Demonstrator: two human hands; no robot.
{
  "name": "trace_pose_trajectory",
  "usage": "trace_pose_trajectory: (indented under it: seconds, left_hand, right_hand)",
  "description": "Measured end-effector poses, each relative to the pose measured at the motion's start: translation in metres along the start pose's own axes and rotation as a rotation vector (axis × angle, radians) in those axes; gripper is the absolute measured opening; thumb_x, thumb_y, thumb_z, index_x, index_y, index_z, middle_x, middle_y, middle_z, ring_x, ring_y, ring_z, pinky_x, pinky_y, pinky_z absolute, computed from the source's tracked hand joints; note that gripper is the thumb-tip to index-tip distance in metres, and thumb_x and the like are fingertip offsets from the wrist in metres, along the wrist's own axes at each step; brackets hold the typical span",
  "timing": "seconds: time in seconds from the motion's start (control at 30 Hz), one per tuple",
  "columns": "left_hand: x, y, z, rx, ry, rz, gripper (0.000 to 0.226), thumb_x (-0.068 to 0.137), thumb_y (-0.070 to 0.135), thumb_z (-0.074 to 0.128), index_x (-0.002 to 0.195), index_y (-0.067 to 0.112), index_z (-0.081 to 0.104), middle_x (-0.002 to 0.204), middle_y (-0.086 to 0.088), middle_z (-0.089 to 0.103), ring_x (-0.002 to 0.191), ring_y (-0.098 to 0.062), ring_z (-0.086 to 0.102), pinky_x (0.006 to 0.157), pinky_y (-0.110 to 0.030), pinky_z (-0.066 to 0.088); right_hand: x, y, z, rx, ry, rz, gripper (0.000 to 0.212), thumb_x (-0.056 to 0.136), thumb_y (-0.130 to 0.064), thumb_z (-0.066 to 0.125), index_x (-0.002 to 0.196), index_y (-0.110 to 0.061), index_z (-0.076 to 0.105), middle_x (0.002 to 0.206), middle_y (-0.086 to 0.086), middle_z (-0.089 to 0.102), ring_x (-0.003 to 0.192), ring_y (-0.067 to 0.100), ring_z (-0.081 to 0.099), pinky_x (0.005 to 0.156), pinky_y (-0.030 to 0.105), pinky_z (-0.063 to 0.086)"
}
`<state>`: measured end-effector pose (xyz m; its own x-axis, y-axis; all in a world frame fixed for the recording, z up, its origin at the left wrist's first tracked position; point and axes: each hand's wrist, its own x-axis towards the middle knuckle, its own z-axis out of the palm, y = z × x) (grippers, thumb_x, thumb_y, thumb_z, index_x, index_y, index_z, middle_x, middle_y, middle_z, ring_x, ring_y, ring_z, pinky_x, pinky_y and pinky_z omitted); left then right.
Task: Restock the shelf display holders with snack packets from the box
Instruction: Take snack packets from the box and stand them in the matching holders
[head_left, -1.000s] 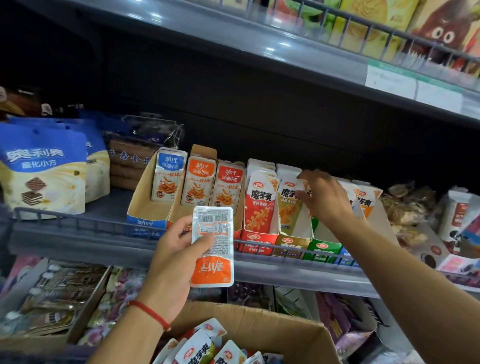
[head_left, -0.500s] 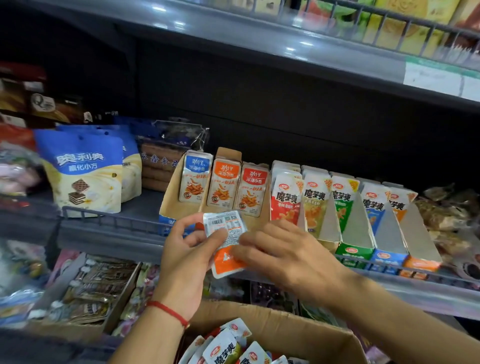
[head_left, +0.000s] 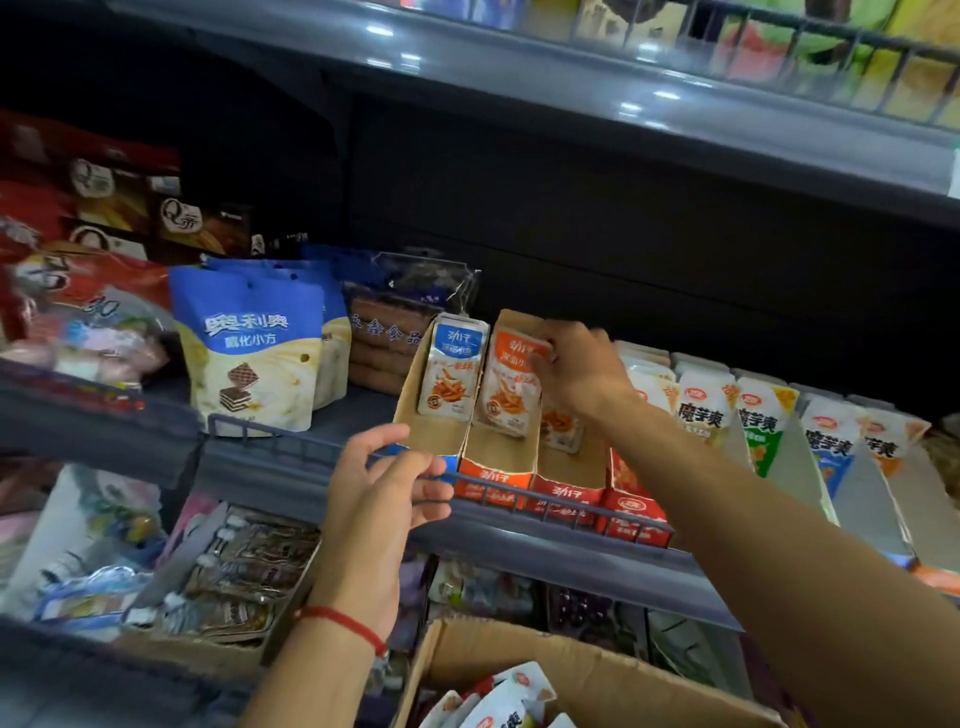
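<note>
My right hand (head_left: 576, 371) grips the top of an orange snack packet (head_left: 506, 387) standing in the orange cardboard display holder (head_left: 496, 480) on the middle shelf. A blue packet (head_left: 452, 374) stands in the blue holder to its left, and a red holder (head_left: 569, 496) sits to its right with its packet partly hidden by my hand. My left hand (head_left: 387, 493), with a red string on the wrist, hovers empty in front of the shelf rail with loosely curled fingers. The brown cardboard box (head_left: 582, 670) with several packets lies at the bottom.
More holders with red, yellow, green, blue and orange packets (head_left: 753, 415) line the shelf to the right. Blue-and-cream pouches (head_left: 249, 353) stand left. A wire rail (head_left: 519, 493) edges the shelf front. The upper shelf (head_left: 571, 98) overhangs. A lower tray of packets (head_left: 244, 571) sits below left.
The orange packet passed from my left hand to my right, which carried it up into the orange holder. My left hand is now empty. The view shifted right and closer.
</note>
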<state>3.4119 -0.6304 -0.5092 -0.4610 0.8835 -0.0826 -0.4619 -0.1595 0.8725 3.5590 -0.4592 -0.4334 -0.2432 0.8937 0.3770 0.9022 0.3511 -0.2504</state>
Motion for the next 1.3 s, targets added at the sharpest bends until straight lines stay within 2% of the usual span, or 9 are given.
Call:
trace_pose_trajectory:
  seconds: [0.27,0.57,0.73,0.83,0.9,1.0,1.07,1.17,1.3]
  left_hand:
    - [0.01,-0.001,-0.006,0.12,0.002,-0.035,0.035,0.089,-0.002,0.067,0.115,0.02,0.06,0.09,-0.017,0.076,0.069,-0.025,0.069,0.063,-0.037,0.06]
    - [0.007,0.0,-0.009,0.227,-0.016,-0.041,0.03,0.092,-0.002,0.064,0.112,0.019,0.06,0.09,-0.014,0.076,0.067,-0.023,0.068,0.058,-0.032,0.058]
    - [-0.002,-0.007,-0.012,0.495,-0.147,0.001,0.022,0.092,0.0,0.061,0.106,0.017,0.066,0.083,-0.01,0.076,0.064,-0.021,0.066,0.056,-0.033,0.054]
    - [-0.015,-0.019,-0.016,0.76,-0.302,0.033,0.024,0.088,0.011,0.065,0.098,0.033,0.066,0.081,-0.002,0.076,0.069,-0.018,0.07,0.07,-0.043,0.057]
    - [-0.029,-0.032,-0.021,0.957,-0.417,0.038,0.024,0.088,0.017,0.066,0.096,0.039,0.064,0.083,0.005,0.074,0.075,-0.013,0.07,0.073,-0.04,0.058]
    - [-0.053,-0.051,-0.03,1.275,-0.567,0.075,0.019,0.094,0.021,0.063,0.104,0.038,0.063,0.09,0.014,0.068,0.08,0.001,0.064,0.073,-0.023,0.053]
    - [-0.064,-0.058,-0.035,1.361,-0.598,0.089,0.018,0.094,0.021,0.062,0.105,0.034,0.066,0.088,0.015,0.068,0.078,0.004,0.062,0.07,-0.016,0.051]
    - [-0.066,-0.064,-0.044,1.394,-0.54,0.067,0.02,0.095,0.019,0.06,0.108,0.032,0.066,0.092,0.016,0.068,0.082,0.007,0.061,0.066,-0.005,0.044]
    - [-0.063,-0.07,-0.054,1.393,-0.463,0.045,0.019,0.096,0.019,0.059,0.106,0.033,0.065,0.096,0.014,0.067,0.087,0.004,0.061,0.073,-0.014,0.049]
  right_hand:
    - [0.014,0.008,0.024,-0.017,0.017,-0.011,0.023,0.1,-0.028,0.064,0.121,-0.021,0.068,0.119,0.006,0.07,0.103,0.024,0.071,0.087,0.041,0.06]
    - [0.011,0.013,0.027,-0.158,0.145,-0.099,0.037,0.096,-0.033,0.068,0.13,-0.021,0.058,0.135,0.008,0.053,0.103,0.031,0.067,0.081,0.042,0.058]
    - [-0.062,0.009,0.005,-0.056,0.191,-0.328,0.023,0.1,-0.028,0.06,0.121,-0.019,0.062,0.122,0.003,0.06,0.089,0.019,0.065,0.071,0.036,0.056]
    - [-0.139,0.023,0.004,0.067,0.129,-0.486,0.014,0.098,-0.022,0.056,0.109,-0.018,0.064,0.105,-0.002,0.064,0.072,0.013,0.058,0.059,0.032,0.052]
    - [-0.186,0.041,0.016,0.109,0.003,-0.504,0.015,0.096,-0.023,0.054,0.106,-0.022,0.065,0.1,-0.005,0.066,0.077,0.013,0.061,0.063,0.031,0.052]
    - [-0.235,0.061,0.051,0.033,-0.396,-0.462,0.026,0.099,-0.024,0.051,0.121,-0.026,0.066,0.121,-0.006,0.066,0.106,0.017,0.064,0.087,0.038,0.055]
    - [-0.254,0.067,0.082,0.007,-0.527,-0.472,0.037,0.099,-0.022,0.052,0.134,-0.024,0.061,0.139,-0.004,0.06,0.122,0.019,0.059,0.098,0.037,0.053]
    - [-0.267,0.072,0.141,-0.094,-0.435,-0.611,0.046,0.089,-0.021,0.049,0.133,-0.022,0.062,0.132,0.0,0.066,0.116,0.022,0.065,0.087,0.035,0.058]
    - [-0.272,0.068,0.188,-0.253,-0.312,-0.698,0.03,0.084,-0.027,0.07,0.113,-0.025,0.067,0.104,-0.001,0.067,0.099,0.02,0.065,0.082,0.037,0.054]
